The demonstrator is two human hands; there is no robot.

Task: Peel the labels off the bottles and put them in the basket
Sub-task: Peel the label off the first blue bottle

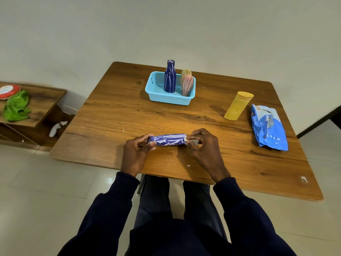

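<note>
Left hand (135,152) and right hand (203,145) grip opposite ends of a scratched blue bottle (168,139); blue basket (170,97) sits beyond them

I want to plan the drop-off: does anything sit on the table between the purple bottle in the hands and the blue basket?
Nothing visible does. Bare table lies between the purple bottle and the blue basket; the yellow bottle stands off to the right.

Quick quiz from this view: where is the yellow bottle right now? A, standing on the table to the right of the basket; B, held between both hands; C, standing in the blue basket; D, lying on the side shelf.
A: the yellow bottle stands on the bare table, right of the blue basket, touched by neither hand.
</note>
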